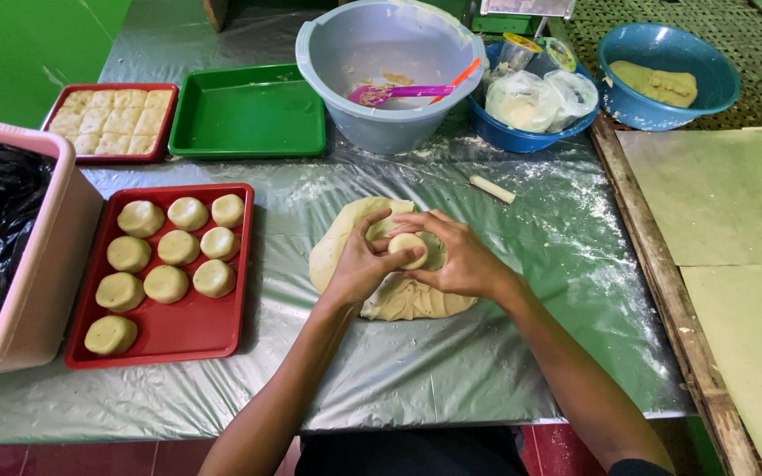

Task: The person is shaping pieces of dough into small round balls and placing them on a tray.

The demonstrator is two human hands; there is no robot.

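Both my hands meet over a flat sheet of pale dough (pixel 346 234) lying on the plastic-covered table (pixel 451 370). My left hand (pixel 359 264) and my right hand (pixel 460 260) together pinch a small round dough ball (pixel 408 248) between their fingertips, just above the sheet. To the left a red tray (pixel 191 339) carries several shaped dough rounds (pixel 167 283) in rows.
A pink bin with a black bag (pixel 11 256) stands at far left. Behind are a second red tray of square pieces (pixel 112 121), a green tray (pixel 249 113), a grey tub with a pink spatula (pixel 390 75), two blue bowls (pixel 668 75) and a small dough stick (pixel 493 189).
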